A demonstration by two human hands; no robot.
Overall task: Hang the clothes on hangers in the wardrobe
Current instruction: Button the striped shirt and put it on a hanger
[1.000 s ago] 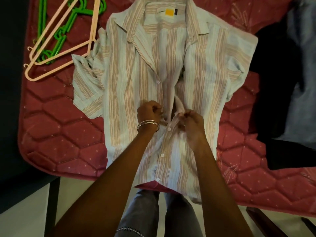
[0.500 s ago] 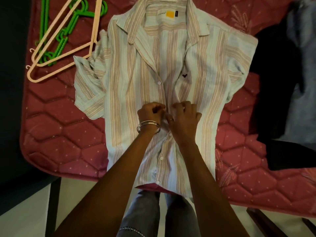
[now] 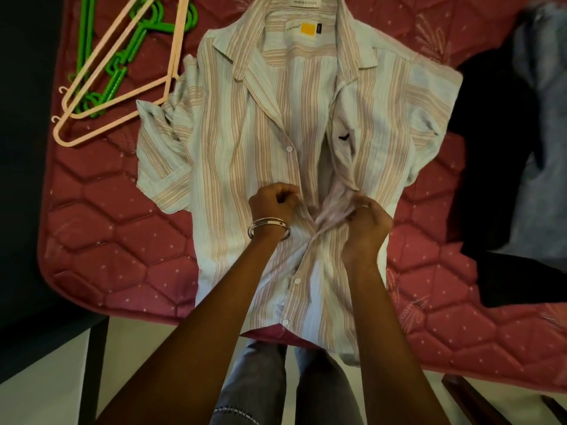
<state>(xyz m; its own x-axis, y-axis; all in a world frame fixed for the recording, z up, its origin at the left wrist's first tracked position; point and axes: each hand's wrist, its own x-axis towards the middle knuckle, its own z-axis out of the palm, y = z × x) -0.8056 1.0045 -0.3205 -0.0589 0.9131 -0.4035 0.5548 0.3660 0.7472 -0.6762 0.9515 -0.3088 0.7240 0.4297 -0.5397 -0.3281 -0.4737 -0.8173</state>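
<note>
Striped cotton bunches between both grips at mid-placket: the left hand (image 3: 273, 205) pinches the button edge of the shirt (image 3: 221, 167), which lies face-up on the bed (image 3: 122, 265), and the right hand (image 3: 366, 222) clenches the opposite edge, apparently working a button, though the fingers hide it. Pulling too hard could drag the hem, already over the bed's edge, to the floor. No container shows; the hangers (image 3: 122, 72) lie loose at the far left.

Striped shirt (image 3: 245, 154) flat on mattress, pink hangers (image 3: 122, 84) beside
</note>
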